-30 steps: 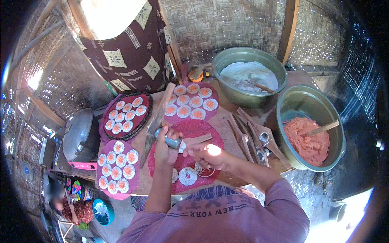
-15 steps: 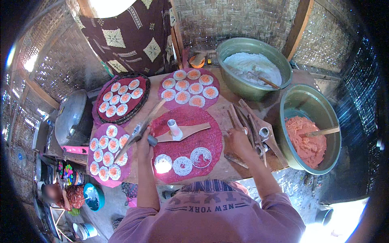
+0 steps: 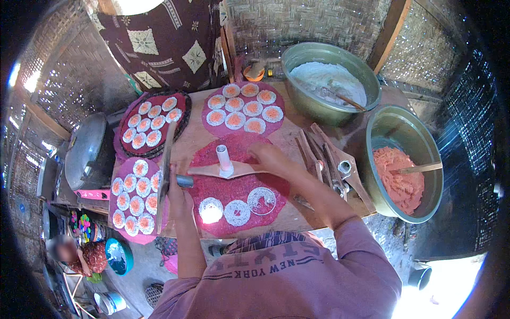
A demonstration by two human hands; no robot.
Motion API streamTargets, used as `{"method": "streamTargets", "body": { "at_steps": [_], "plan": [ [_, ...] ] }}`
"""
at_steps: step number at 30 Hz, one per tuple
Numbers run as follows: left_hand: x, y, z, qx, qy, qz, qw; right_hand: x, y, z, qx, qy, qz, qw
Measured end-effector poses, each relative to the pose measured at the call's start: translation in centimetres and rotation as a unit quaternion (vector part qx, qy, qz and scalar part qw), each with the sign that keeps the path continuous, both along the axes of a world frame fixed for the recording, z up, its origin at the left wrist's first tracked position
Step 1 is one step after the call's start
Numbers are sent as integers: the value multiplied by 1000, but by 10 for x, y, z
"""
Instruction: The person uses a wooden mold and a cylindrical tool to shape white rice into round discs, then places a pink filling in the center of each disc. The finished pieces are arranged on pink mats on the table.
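Slim wooden paddle (image 3: 168,149), grey tube (image 3: 184,181)

A brown wooden table (image 3: 189,123) fills the middle of the frame, its near edge running along below centre. Directly on it lie cloths: a round red one (image 3: 212,190) at centre, a pink one (image 3: 271,128) above it, another pink one (image 3: 141,238) at lower left, and a purple one (image 3: 120,147) at upper left — mostly hidden under a tray. Right of centre sits a cluster of wooden pieces (image 3: 357,187). A green tub (image 3: 319,113) stands at upper right; a second tub (image 3: 431,138) (its footing is hidden) leans at far right.
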State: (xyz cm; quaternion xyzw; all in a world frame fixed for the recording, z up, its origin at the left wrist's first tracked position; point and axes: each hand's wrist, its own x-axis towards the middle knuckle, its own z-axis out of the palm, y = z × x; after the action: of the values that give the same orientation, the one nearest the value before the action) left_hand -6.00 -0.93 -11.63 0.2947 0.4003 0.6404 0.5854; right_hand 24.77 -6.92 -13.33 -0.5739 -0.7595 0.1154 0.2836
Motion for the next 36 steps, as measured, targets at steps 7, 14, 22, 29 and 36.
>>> {"method": "streamTargets", "body": {
  "at_steps": [7, 14, 22, 29, 36],
  "plan": [
    [21, -3, -3, -1, -1, -6, 1000, 13, -39, 23, -156, -9, 22, 987],
    [40, 4, -7, -89, -18, -29, 995, -37, -20, -23, -70, -108, -21, 991],
    [47, 0, 54, 69, -34, -35, 996, -24, -38, 16, -94, 134, 18, 986],
    [112, 1, 161, 204, -160, -66, 964, 18, -84, 131, -6, 134, 65, 989],
    [114, 11, 194, 380, -4, -121, 917, 118, -144, 201, -24, 127, -169, 977]
  ]
}}
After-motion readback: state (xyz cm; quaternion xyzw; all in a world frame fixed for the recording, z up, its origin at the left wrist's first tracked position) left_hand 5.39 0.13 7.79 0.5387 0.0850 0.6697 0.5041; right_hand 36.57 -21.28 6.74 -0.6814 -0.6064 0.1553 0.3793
